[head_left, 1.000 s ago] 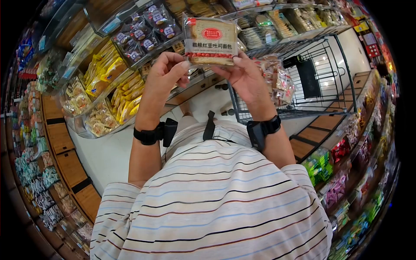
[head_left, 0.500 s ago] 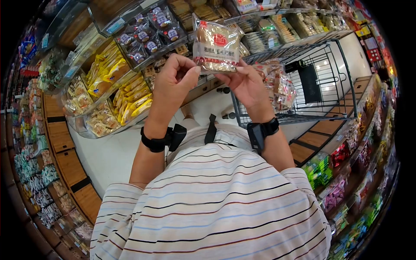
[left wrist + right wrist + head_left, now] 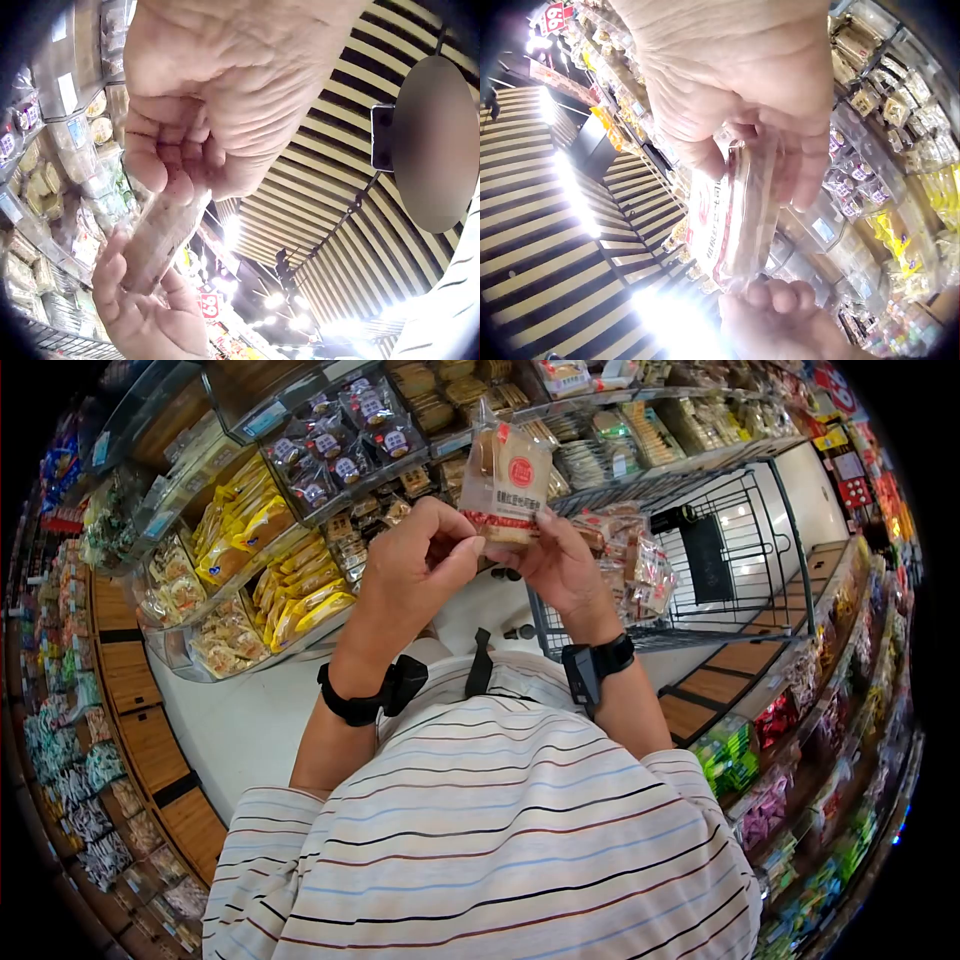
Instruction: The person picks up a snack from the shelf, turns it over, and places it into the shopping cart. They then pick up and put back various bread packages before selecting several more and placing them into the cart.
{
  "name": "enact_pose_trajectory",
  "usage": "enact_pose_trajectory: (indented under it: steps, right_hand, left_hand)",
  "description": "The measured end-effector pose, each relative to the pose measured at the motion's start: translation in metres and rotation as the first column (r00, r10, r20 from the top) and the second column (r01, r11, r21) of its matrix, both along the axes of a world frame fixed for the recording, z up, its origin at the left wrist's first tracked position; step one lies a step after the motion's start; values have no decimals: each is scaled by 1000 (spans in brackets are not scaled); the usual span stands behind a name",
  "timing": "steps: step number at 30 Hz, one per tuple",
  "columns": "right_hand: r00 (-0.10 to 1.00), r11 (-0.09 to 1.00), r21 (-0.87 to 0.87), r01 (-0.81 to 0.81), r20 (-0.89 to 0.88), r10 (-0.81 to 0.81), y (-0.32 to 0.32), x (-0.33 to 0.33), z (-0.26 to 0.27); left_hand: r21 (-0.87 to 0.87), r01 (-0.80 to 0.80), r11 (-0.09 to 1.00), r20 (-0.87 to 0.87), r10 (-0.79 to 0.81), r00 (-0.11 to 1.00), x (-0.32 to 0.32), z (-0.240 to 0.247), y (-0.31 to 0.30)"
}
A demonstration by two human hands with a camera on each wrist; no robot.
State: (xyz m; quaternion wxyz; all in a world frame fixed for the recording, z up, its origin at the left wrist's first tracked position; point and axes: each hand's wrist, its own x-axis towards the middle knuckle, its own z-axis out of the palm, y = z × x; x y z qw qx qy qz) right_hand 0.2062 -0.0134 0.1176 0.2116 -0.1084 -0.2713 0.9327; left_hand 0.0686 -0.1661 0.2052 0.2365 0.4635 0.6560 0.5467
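Observation:
A clear-wrapped pack of sliced toast bread (image 3: 515, 485) with a round red logo is held up in front of the person, its face turned partly aside in the head view. My right hand (image 3: 568, 575) grips it by the lower right, thumb on the front and fingers behind. At the lower left corner, my left hand (image 3: 420, 565) pinches the wrapper between thumb and curled fingers. The left wrist view shows the bread pack (image 3: 161, 236) edge-on, spanning both hands. Seen from the right wrist, its printed front (image 3: 712, 217) and thin side show.
A wire shopping cart (image 3: 700, 615) stands to the right, with several bread packs (image 3: 635, 565) in it. Ahead are shelf bins of yellow-wrapped packs (image 3: 240, 525) and dark-wrapped cakes (image 3: 350, 435). Shelves of bright packets (image 3: 735, 750) flank the right side.
The bread pack has turned from facing the head camera to a slanted angle and shifted right and slightly down. My left hand has moved right along with it.

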Motion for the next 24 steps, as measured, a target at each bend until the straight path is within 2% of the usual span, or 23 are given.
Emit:
enact_pose_trajectory:
  steps: [2,6,9,14,17,20,24]
  right_hand:
    - [999,998,53,-18,31,17,3,3,-1]
    - [990,986,145,-87,125,69,9,8,-2]
    - [979,992,99,-84,196,63,6,7,-4]
    - [965,992,-46,-115,231,122,-2,2,-5]
    - [949,953,21,-302,103,299,10,5,-21]
    - [954,969,-7,-248,172,246,6,4,-21]
    - [953,965,-4,-261,156,259,7,4,-24]
  left_hand:
    - [-67,60,996,87,-54,995,-2,7,-5]
    - [-9,-87,996,167,88,982,-17,5,-3]
    - [103,-127,987,206,103,973,-18,7,0]
    - [144,-32,989,90,19,996,-19,7,-4]
    - [95,-5,995,55,-1,999,-22,4,-6]
    - [56,-28,998,22,26,999,-21,5,-6]
    - [50,-36,998,-23,37,999,-25,1,-5]
